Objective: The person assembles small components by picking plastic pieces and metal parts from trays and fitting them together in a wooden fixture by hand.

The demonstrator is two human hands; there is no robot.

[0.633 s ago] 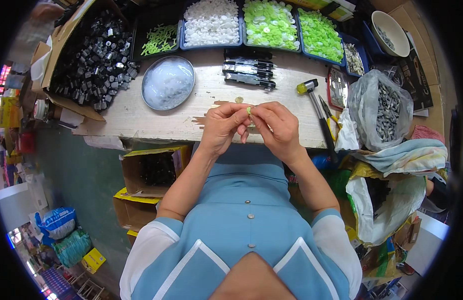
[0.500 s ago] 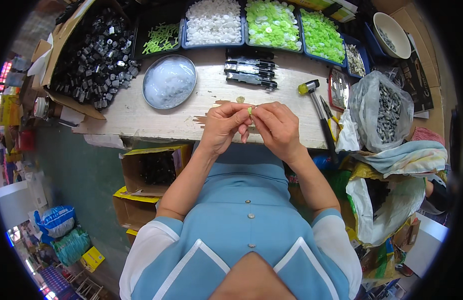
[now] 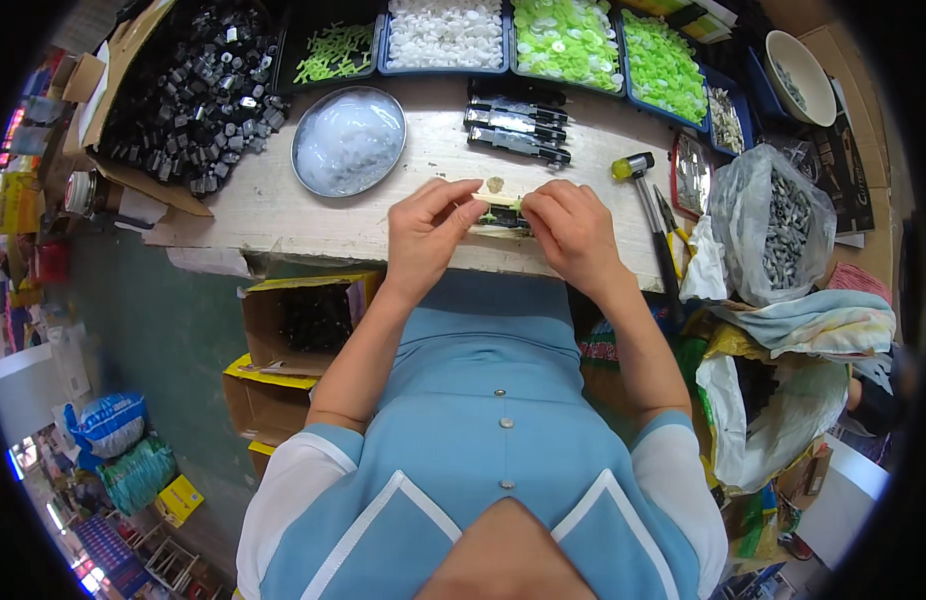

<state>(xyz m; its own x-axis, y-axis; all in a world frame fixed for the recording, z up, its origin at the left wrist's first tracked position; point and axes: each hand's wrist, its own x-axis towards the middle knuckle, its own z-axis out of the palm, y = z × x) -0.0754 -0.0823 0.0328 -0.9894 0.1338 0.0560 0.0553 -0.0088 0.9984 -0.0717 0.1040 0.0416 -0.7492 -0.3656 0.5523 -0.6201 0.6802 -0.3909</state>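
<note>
At the near edge of the bench, my left hand (image 3: 431, 232) and my right hand (image 3: 575, 228) face each other, thumbs and forefingers pinched. Each pinches a small light-green plastic piece; the left one (image 3: 490, 214) shows just past the fingertips, while the right one is mostly covered by fingers. Between and under the fingertips lies a narrow black part (image 3: 505, 220), its ends hidden by my hands. Beyond them, several similar long black parts (image 3: 518, 132) with shiny faces lie in a row. A round metal dish (image 3: 349, 140) of whitish translucent gel sits left of these.
Blue trays along the back hold white pieces (image 3: 447, 38), green discs (image 3: 568, 42) and green sticks (image 3: 335, 54). A carton of black parts (image 3: 198, 100) stands left. Rightward are a hammer (image 3: 648, 205), pliers (image 3: 675, 222) and a plastic bag (image 3: 773, 225) of grey metal parts.
My hands were together over a small green piece; now they are apart, with a black part between them. The view has shifted slightly.
</note>
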